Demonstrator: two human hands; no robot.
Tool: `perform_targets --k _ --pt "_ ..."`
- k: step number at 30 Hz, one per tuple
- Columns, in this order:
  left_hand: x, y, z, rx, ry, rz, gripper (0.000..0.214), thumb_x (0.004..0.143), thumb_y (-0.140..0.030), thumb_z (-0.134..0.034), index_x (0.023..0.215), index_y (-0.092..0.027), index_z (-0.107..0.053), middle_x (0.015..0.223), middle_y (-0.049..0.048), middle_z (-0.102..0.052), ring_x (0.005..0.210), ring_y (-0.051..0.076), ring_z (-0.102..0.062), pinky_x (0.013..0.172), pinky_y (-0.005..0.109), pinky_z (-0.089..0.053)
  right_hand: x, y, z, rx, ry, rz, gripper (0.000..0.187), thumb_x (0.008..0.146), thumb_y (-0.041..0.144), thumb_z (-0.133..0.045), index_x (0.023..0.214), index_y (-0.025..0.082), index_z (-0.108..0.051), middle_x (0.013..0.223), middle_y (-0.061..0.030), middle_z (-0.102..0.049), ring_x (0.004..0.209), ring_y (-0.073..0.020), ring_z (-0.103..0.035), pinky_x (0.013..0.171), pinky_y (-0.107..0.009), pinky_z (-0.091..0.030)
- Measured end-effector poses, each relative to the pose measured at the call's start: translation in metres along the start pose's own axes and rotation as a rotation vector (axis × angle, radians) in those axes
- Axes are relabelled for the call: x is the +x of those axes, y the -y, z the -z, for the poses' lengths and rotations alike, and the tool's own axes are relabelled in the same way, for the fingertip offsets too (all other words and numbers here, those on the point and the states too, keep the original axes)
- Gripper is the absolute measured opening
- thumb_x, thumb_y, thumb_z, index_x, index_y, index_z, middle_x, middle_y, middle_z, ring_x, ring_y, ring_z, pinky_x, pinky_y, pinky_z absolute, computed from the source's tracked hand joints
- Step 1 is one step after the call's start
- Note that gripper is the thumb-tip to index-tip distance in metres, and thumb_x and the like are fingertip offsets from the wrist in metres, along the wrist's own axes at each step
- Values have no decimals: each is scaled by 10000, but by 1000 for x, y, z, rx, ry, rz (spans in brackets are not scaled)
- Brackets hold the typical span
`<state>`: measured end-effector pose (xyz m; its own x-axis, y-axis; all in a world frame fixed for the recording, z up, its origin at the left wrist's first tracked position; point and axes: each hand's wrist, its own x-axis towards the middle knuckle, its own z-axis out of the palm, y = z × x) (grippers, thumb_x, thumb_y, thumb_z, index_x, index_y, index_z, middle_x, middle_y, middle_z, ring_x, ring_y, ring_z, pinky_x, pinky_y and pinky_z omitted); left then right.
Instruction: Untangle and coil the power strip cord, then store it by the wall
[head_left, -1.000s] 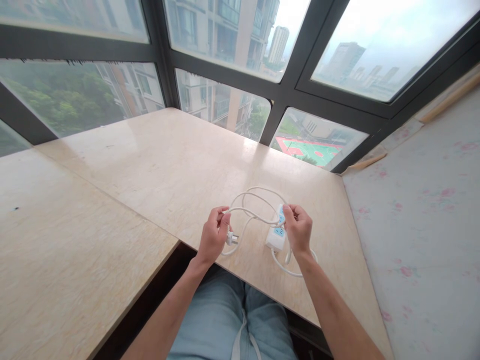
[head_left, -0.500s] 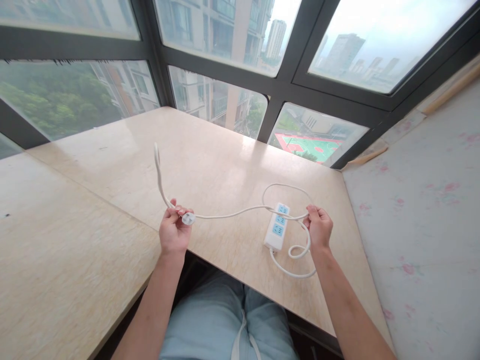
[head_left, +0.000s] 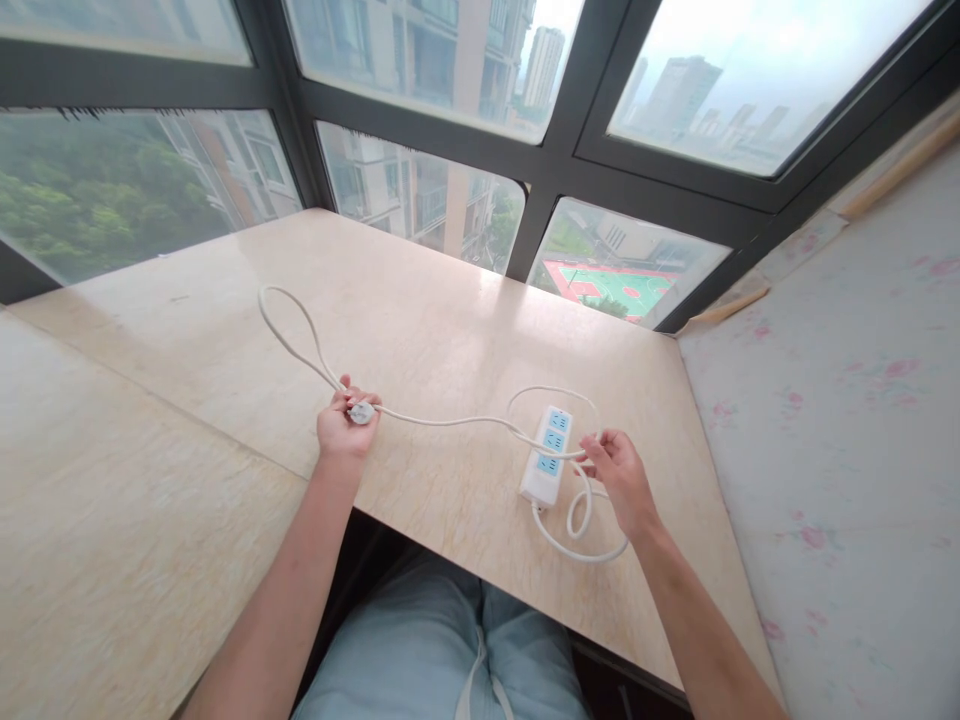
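Observation:
A white power strip point(head_left: 545, 470) with blue socket faces lies on the countertop in front of me, a bit right of centre. Its white cord point(head_left: 450, 423) runs in loose coils beside the strip and across to the left. My left hand point(head_left: 347, 425) is closed around the plug point(head_left: 361, 412) and a gathered part of the cord; a loop of cord sticks out beyond its fingers. Just right of the strip, my right hand point(head_left: 619, 475) pinches the cord between thumb and fingers. Part of the coil is hidden behind that hand.
The pale marble-look countertop point(head_left: 187, 440) has a seam at left and a front edge above my legs. Dark-framed windows point(head_left: 551, 160) stand along its back. A flowered, papered wall point(head_left: 832, 430) bounds the right side.
The cord loop at my left hand has swung left and opened wider. My left hand has risen slightly; my right hand has shifted a little left and down, pulling the coils closer to the strip.

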<state>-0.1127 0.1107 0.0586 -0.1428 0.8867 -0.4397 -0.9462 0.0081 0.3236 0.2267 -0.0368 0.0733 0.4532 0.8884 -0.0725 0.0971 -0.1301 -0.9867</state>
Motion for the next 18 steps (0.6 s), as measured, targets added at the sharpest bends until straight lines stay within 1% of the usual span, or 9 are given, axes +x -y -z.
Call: perform_targets --k 2,5,6,7,8,10,13,16,18 --pt "2 -2 -5 -8 22 2 295 914 24 -298 876 -132 -545 516 -73 -404 372 25 -400 458 143 -360 -6 4 0 -103 178 -62 452 661 508 -800 889 192 -572 823 -30 -656 700 -161 -628 516 -237 -503" --pt "9 -13 -16 6 54 -27 279 921 15 -314 876 -149 -536 493 -82 -383 356 27 -382 441 139 -355 -14 11 4 -206 445 -174 421 687 470 -785 939 169 -635 768 -30 -672 577 -132 -597 451 -218 -455" --pt "13 -18 -20 7 57 -34 285 931 7 -303 876 -153 -532 484 -84 -376 351 29 -376 436 139 -356 -15 14 7 -222 482 -193 392 713 474 -761 926 162 -656 718 -22 -665 531 -119 -572 443 -218 -446" --pt "17 -25 -24 7 54 -40 294 945 -7 -283 877 -156 -527 479 -85 -371 345 31 -368 429 141 -356 -15 17 10 -233 481 -197 369 733 484 -738 890 157 -673 663 -14 -651 497 -110 -547 436 -218 -436" --pt "21 -32 -28 7 43 -46 303 961 -27 -261 880 -157 -523 476 -85 -368 338 31 -358 422 143 -355 -14 19 13 -236 444 -187 357 744 496 -723 842 155 -683 615 -7 -632 477 -107 -527 428 -218 -426" --pt "32 -48 -35 12 0 -78 319 985 -69 -221 880 -151 -511 473 -88 -360 322 30 -336 399 146 -340 -8 23 22 -202 308 -160 361 735 511 -727 760 153 -686 559 -1 -596 468 -106 -503 411 -215 -402" --pt "46 -71 -41 49 -76 -126 332 999 -103 -196 848 -139 -489 466 -88 -339 323 27 -329 385 142 -315 4 20 37 -48 127 -168 388 658 511 -789 737 142 -700 509 16 -541 447 -92 -456 384 -206 -357" --pt "56 -86 -42 103 -132 -130 319 1000 -114 -210 821 -149 -472 477 -77 -354 339 31 -344 394 144 -316 16 10 50 92 33 -204 422 565 471 -852 772 125 -727 493 26 -521 427 -79 -435 378 -204 -336" --pt "60 -89 -39 118 -156 -130 324 992 -104 -199 823 -164 -469 479 -74 -348 335 38 -335 389 146 -308 24 2 57 159 -24 -220 432 502 433 -884 763 123 -734 492 28 -520 411 -73 -425 369 -207 -329"
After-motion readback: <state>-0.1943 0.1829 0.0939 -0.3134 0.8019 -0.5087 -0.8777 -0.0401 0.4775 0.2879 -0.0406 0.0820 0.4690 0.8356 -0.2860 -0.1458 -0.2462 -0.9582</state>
